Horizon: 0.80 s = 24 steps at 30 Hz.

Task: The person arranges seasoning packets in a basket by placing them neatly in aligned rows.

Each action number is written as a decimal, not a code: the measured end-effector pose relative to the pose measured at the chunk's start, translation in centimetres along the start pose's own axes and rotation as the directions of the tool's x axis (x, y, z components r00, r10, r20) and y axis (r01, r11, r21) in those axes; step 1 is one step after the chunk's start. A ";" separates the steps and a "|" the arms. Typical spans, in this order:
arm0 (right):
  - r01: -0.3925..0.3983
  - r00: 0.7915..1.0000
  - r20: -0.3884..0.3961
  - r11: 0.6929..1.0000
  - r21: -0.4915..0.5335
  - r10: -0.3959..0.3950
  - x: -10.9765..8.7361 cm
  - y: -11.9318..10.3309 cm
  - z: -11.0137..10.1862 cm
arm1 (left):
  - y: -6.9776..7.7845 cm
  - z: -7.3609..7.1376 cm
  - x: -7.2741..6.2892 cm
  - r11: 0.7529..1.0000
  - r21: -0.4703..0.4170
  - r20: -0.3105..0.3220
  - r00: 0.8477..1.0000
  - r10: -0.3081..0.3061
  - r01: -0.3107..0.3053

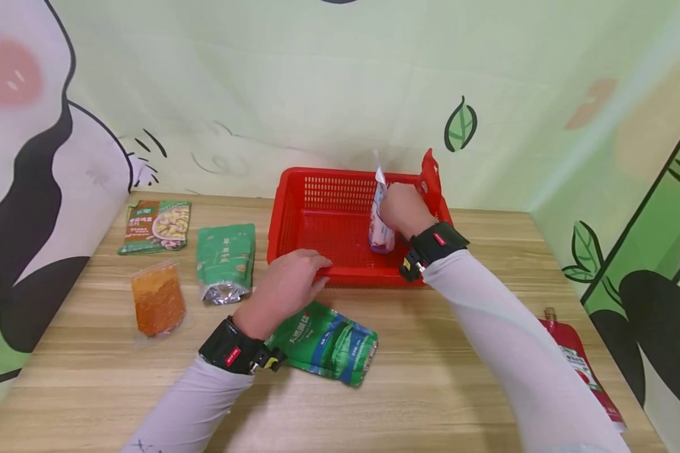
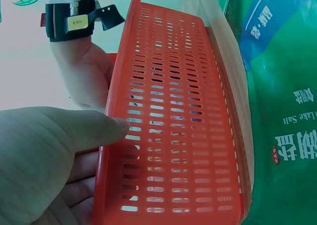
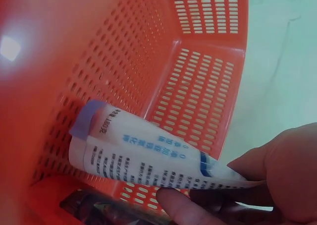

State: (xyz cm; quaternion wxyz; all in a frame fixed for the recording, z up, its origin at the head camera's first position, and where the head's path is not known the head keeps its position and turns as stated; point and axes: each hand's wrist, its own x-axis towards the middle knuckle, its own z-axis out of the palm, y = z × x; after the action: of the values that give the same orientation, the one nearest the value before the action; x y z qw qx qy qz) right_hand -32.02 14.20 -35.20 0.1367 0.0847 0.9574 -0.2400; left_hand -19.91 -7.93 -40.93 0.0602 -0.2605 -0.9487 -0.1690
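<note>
My right hand point(image 1: 406, 211) is inside the red plastic basket point(image 1: 368, 277), pinching the upper part of a white printed pouch point(image 3: 143, 150) between thumb and fingers. That pouch stands upright in the right half of the basket, its lower end close to the basket floor. My left hand point(image 1: 286, 286) grips the near rim at the left, thumb point(image 2: 101, 128) against the slotted outer wall and fingers behind the rim. Beside the white pouch, a red package point(image 1: 429, 179) leans at the basket's right end. Below my left hand lies a green salt bag point(image 1: 331, 346), partly covered by it.
Left of the basket lie a green pouch point(image 1: 225, 261), a brown-and-green food packet point(image 1: 157, 225) and a clear bag of orange contents point(image 1: 158, 301). A red spouted pouch point(image 1: 580, 365) lies at the table's right edge. A printed cloth backdrop point(image 1: 328, 94) rises behind the basket.
</note>
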 end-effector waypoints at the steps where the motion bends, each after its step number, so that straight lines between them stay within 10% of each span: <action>1: 0.010 1.000 -0.006 1.000 -0.029 -0.010 -0.1 0.0 0.1 | 0.0 0.0 0.0 1.000 0.001 0.001 1.000 0.001 -0.001; 24: 0.053 0.996 0.068 0.998 0.020 -0.054 -2.3 2.1 1.3 | -0.1 -0.2 -0.1 1.000 -0.010 0.000 1.000 -0.019 0.019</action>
State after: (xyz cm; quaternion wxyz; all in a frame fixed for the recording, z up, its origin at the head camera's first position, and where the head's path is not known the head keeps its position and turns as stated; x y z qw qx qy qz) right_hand -29.10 15.18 -36.52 0.1620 0.0519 0.9518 -0.2552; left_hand -19.88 -8.09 -40.75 0.0576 -0.2519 -0.9502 -0.1745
